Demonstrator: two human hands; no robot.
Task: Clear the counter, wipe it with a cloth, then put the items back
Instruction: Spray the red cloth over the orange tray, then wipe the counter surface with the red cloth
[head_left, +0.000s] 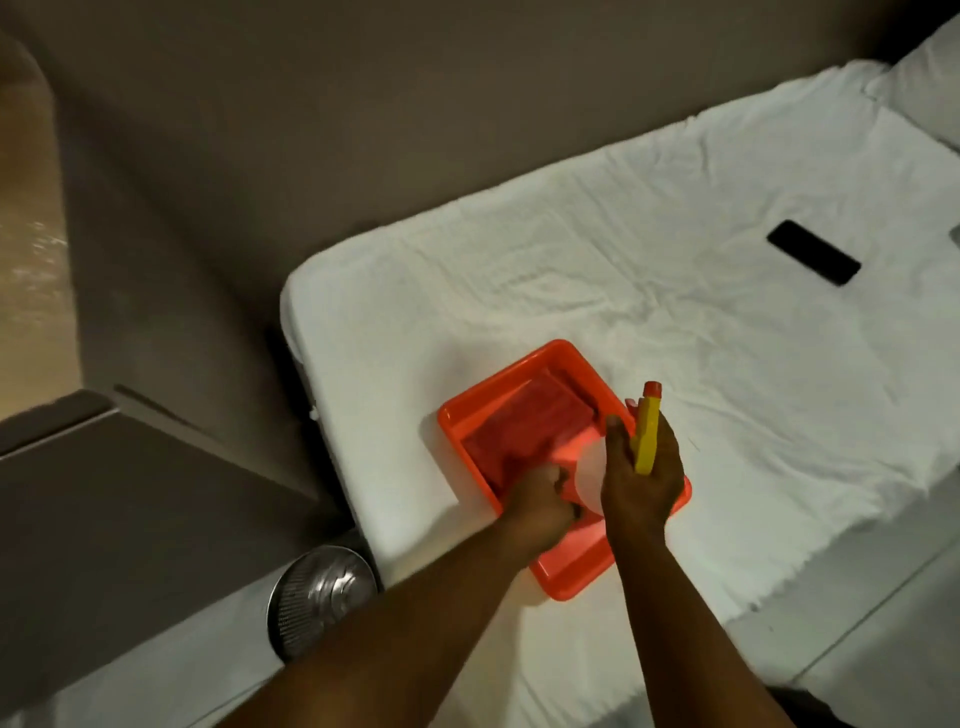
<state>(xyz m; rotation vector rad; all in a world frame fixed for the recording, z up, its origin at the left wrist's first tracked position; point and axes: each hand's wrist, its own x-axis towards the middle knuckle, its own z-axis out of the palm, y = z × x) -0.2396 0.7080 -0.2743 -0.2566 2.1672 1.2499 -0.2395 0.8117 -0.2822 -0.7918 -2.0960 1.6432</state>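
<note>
Open white sheet (649, 249) beyond orange tray (467, 415); lone phone (813, 259) far right.

A black phone (813, 252) lies on the white sheet (597, 249); a shiny metal bin (319, 592) (ribbed sides) stands below.

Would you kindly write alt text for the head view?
A person's right hand holds a spray bottle with a yellow trigger over an orange tray, while the left hand reaches into the tray. The tray sits on a white cloth-covered surface where a black phone lies.
</note>
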